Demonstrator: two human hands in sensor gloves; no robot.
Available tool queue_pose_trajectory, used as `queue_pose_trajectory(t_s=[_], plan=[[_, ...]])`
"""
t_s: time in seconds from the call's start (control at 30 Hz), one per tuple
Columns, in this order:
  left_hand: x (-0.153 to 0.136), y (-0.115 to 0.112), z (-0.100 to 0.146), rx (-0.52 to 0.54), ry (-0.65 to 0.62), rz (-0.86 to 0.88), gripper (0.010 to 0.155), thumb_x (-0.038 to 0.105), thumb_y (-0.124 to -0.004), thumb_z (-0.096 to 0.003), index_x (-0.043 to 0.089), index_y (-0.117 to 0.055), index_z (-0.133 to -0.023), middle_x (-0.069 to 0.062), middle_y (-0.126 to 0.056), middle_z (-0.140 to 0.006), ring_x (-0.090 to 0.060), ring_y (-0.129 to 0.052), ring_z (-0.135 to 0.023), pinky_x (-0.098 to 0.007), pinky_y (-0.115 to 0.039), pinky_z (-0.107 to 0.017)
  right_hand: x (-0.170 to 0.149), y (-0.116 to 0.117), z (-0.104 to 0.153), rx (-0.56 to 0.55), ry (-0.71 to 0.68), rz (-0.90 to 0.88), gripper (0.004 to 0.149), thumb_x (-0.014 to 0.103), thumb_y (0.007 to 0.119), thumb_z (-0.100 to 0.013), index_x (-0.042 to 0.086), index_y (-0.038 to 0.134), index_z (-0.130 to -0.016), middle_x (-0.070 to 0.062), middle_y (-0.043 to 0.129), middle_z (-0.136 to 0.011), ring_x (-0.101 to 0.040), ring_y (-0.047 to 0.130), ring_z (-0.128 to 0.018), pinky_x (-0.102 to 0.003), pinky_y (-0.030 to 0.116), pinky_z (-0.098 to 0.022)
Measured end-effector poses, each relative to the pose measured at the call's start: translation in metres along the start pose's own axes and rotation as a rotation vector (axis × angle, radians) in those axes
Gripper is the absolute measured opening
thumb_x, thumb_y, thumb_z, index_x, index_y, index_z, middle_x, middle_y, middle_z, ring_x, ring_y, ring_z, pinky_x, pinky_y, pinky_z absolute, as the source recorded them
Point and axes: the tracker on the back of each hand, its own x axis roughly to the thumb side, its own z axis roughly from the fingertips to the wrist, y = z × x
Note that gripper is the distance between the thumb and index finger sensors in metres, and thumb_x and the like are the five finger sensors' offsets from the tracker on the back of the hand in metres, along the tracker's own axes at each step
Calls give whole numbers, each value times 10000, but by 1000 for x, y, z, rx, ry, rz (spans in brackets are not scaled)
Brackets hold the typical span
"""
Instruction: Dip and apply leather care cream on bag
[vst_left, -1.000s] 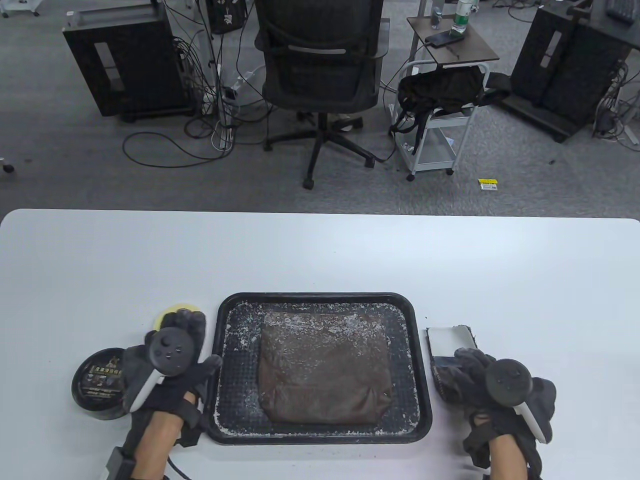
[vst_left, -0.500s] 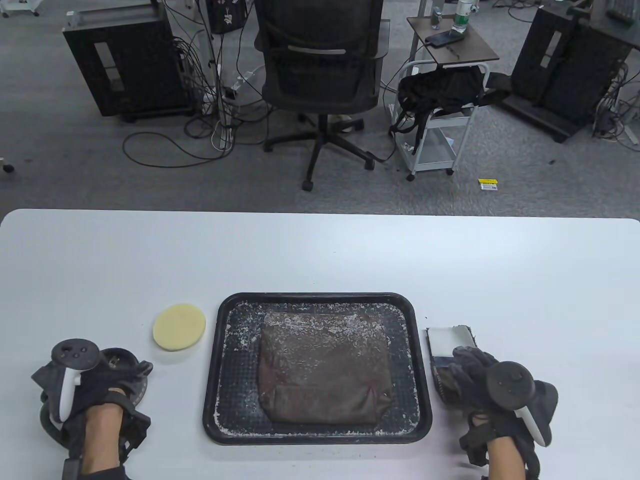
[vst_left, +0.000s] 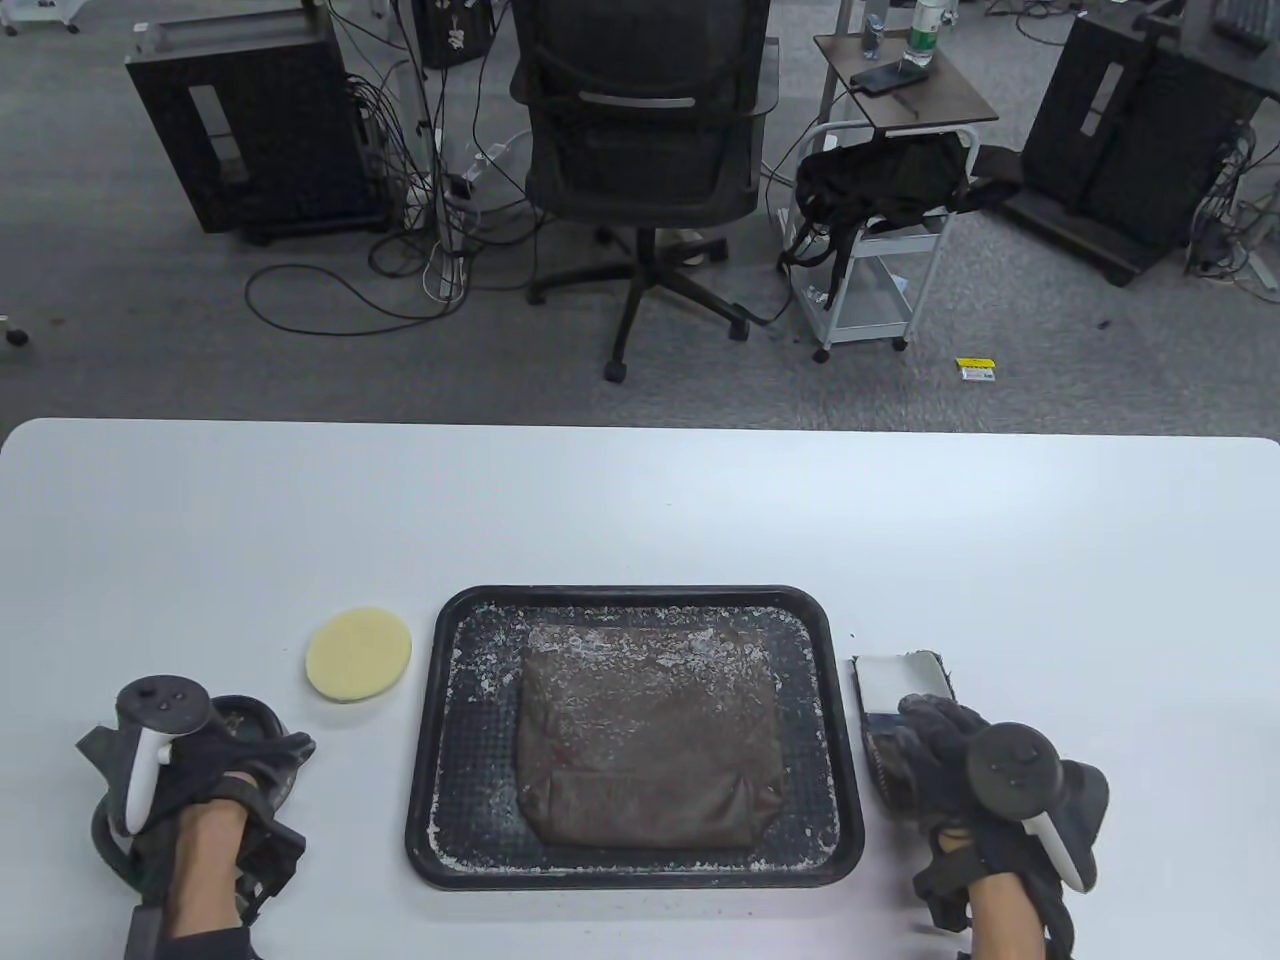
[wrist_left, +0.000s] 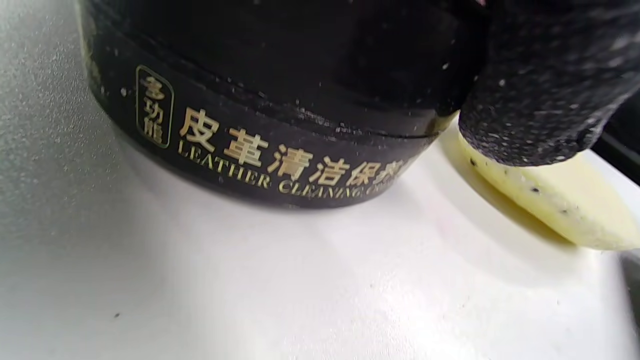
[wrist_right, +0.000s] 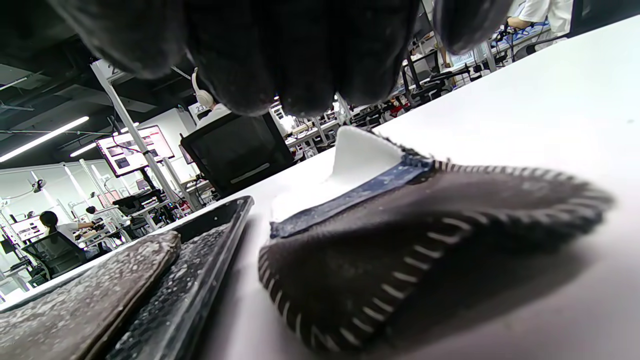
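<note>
While left hand (vst_left: 190, 770) grips it, tin (wrist_left: 260, 125) reads "LEATHER CLEANING"

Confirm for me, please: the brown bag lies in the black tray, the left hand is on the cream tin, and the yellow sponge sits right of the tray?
Not quite. The yellow sponge sits left of the black tray, as the table view shows. The brown bag does lie in the tray, and the left hand is on the cream tin.

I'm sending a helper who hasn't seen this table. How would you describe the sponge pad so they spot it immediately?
Find the black tray holding the brown bag. Just off its far left corner lies the sponge pad, flat on the white table. It is the only pale yellow round disc; the tin beside it is black.
</note>
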Motion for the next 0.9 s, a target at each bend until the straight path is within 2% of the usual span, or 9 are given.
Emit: queue_pose_trajectory(t_s=[0.1, 0.23, 0.37, 0.43, 0.53, 0.63, 0.73, 0.9], plan=[[3, 3, 5, 17, -23, -7, 1207, 664, -991, -243, 222, -175, -1015, -121, -144, -1111, -493, -259, -1050, -741, -502, -685, 1, 1, 0, -15, -8, -12, 556, 491, 723, -472, 241, 839, -955, -58, 821, -1016, -364, 771, -957, -653, 570, -686], [13, 13, 18, 82, -132, 59, 1208, 672, -988, -238, 220, -183, -1017, -120, -156, -1113, -496, -277, -1051, -739, -517, -680, 6, 2, 0, -43, -37, -26, 561, 492, 726, -473, 240, 831, -962, -62, 815, -1020, -366, 773, -954, -647, 578, -687], [35, 14, 33, 64, -444, 257, 1204, 710, -964, -243, 207, -198, -1023, -135, -180, -1112, -504, -314, -1040, -728, -555, -661, 22, 5, 2, -80, -118, -51, 597, 507, 741, -467, 240, 780, -1000, -65, 781, -1042, -370, 767, -959, -634, 605, -682], [52, 4, 43, 22, -611, 385, 1199, 710, -967, -246, 198, -216, -1028, -147, -196, -1111, -513, -328, -1033, -732, -566, -647, 34, 9, 4, -89, -174, -78, 636, 520, 753, -460, 240, 730, -1031, -66, 742, -1066, -372, 760, -965, -631, 612, -681], [81, -19, 62, -71, -839, 479, 1198, 716, -961, -247, 203, -217, -1033, -144, -196, -1117, -513, -327, -1036, -732, -562, -649, 57, 19, 8, -74, -273, -158, 714, 540, 772, -449, 233, 640, -1080, -77, 670, -1103, -376, 747, -977, -632, 614, -683], [103, -44, 83, -160, -930, 522, 1193, 728, -959, -248, 205, -236, -1038, -147, -220, -1120, -514, -352, -1034, -726, -584, -641, 77, 27, 13, -43, -343, -238, 773, 561, 783, -439, 234, 575, -1107, -81, 618, -1126, -380, 738, -985, -638, 609, -687], [120, -64, 105, -244, -985, 484, 1189, 751, -947, -250, 206, -247, -1041, -148, -249, -1122, -514, -392, -1030, -713, -619, -635, 99, 38, 21, 21, -417, -368, 837, 589, 791, -429, 237, 504, -1132, -85, 553, -1152, -390, 708, -1005, -663, 604, -682], [136, -94, 128, -389, -1100, 617, 1189, 754, -941, -255, 208, -236, -1042, -146, -241, -1124, -512, -387, -1032, -713, -619, -637, 133, 63, 35, 239, -510, -661, 939, 619, 812, -412, 281, 352, -1158, -93, 395, -1192, -431, 572, -1057, -703, 532, -699]])
